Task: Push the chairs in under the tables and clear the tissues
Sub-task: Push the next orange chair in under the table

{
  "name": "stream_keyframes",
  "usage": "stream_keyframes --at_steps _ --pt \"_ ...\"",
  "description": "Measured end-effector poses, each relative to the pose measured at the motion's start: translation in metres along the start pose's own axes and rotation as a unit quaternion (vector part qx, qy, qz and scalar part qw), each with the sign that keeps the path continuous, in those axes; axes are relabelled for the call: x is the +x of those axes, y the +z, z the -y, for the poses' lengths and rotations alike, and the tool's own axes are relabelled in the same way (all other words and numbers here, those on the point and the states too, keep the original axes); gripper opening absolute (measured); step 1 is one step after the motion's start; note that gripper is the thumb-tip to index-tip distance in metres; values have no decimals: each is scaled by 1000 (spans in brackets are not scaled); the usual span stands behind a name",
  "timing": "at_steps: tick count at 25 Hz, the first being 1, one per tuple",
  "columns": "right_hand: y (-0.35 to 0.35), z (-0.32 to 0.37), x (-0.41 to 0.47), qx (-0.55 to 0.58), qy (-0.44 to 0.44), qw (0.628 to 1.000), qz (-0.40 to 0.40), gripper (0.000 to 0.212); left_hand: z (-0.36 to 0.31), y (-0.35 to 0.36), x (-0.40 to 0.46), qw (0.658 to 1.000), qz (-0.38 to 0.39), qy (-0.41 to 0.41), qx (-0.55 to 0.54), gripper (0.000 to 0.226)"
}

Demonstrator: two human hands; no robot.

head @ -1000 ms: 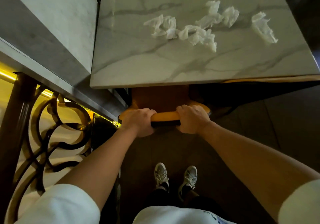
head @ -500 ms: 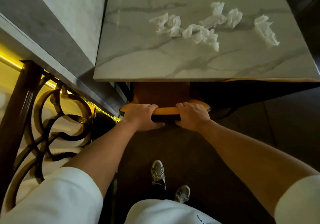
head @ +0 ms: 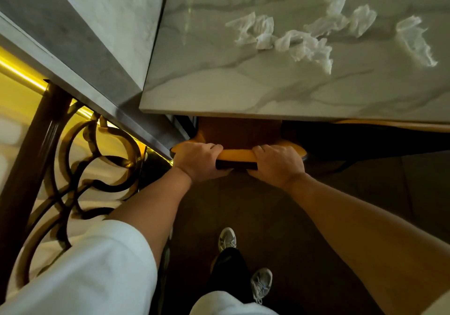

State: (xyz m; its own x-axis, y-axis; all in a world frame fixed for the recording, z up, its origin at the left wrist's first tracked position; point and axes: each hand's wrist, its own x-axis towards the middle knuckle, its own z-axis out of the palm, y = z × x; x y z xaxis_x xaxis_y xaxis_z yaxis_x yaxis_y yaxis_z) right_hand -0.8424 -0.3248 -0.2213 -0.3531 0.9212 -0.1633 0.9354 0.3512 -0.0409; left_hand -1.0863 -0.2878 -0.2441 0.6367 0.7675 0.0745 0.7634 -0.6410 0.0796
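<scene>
Both hands (head: 239, 162) grip chair (head: 237, 155), backrest crosswise

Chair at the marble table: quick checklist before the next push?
1. Left hand grips chair back: ok.
2. Right hand grips chair back: ok.
3. Seat under table edge: ok, partly in.
4. Clearance to ledge on the left: cannot tell.
5. Chair legs free: cannot tell, hidden.
6. Tissues cleared: not ok, all on the tabletop.
</scene>
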Motion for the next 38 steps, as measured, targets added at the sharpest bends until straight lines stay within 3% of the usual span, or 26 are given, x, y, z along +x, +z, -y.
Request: stream_keyframes --at_steps 5,22,38 --pt "-2 -8 21 0 -4 1000 -7 50 16 2 18 998 -45 15 36 61" --pt "-18 -30 92 -6 2 1000 -21 48 82 12 79 993 -76 49 71 63" --pt "-14 -30 93 7 7 1000 -10 51 82 7 81 998 -23 48 30 68"
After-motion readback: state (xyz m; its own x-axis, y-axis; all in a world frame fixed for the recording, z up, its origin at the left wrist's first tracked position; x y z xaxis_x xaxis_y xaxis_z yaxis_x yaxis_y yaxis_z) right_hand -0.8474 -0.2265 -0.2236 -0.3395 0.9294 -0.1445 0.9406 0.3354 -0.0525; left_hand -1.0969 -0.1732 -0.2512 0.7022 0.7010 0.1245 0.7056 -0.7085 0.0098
